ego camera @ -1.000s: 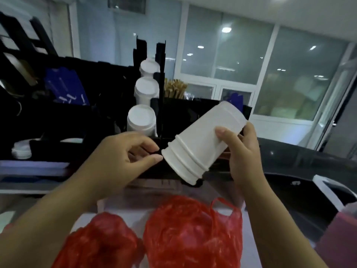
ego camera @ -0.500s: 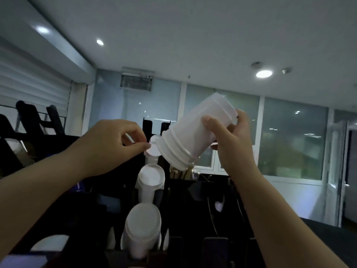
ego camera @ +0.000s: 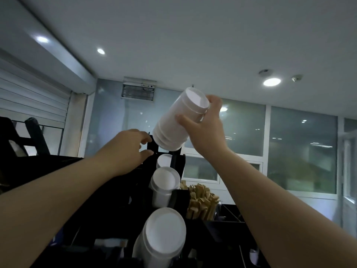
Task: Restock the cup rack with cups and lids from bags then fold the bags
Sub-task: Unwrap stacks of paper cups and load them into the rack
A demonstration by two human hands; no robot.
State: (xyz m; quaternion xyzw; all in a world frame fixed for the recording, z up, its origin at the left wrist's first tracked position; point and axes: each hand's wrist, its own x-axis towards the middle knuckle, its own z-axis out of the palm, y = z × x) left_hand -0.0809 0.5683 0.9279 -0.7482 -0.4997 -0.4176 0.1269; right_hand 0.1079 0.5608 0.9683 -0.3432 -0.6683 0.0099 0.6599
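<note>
A pale ceiling (ego camera: 193, 35) is filling the upper half of the view, and a wall of glass panels (ego camera: 301, 147) is running across the back of the room beneath it. A tall black cup rack (ego camera: 123, 194) is rising from the bottom edge toward the middle, seen from below. Both bare forearms are reaching up along it. The right hand (ego camera: 204, 130) is wrapping its thumb and fingers round a nested stack of white cups (ego camera: 173, 124), gripping it near the closed base. That stack is tilting, base up and to the right, rims pointing down and left over the top opening of the rack; whether the rims are touching the rack cannot be told. The left hand (ego camera: 127, 149) is sitting just left of those rims at the rack's top post, fingers loosely curled with the thumb below them, and motion blur is hiding whether they are gripping the post or only touching it. Three more stacks are standing in the rack's column: a large bottom stack (ego camera: 162, 236), a middle stack (ego camera: 164, 182) and a small top stack (ego camera: 164, 160) directly under the held cups. A bundle of wooden stirrers (ego camera: 201, 202) is standing just right of the rack. A round ceiling light (ego camera: 272, 82) is glowing at upper right.
</note>
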